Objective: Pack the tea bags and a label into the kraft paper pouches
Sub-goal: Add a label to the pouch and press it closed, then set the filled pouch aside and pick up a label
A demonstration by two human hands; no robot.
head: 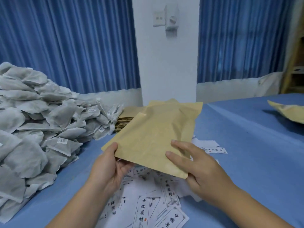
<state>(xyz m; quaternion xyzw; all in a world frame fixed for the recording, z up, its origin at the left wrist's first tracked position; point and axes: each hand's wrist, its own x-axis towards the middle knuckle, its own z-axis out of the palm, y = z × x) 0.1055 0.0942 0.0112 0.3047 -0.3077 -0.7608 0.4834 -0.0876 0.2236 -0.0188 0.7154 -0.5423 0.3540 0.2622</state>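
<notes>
I hold a kraft paper pouch (154,137) flat above the blue table, its near edge toward me. My left hand (110,165) grips the pouch's near left corner, thumb on top and fingers underneath. My right hand (195,165) pinches its near right corner, thumb and forefinger lying on the top face. A big heap of grey-white tea bags (37,119) fills the left side. White printed labels (148,206) lie scattered on the cloth under my hands. A stack of flat kraft pouches (125,120) sits behind the held one, partly hidden by it.
Another kraft pouch (287,111) lies at the far right on the blue table cloth (246,153). A white pillar (166,63) and blue curtains (74,46) stand close behind the table. A wooden shelf (296,71) shows at the right edge.
</notes>
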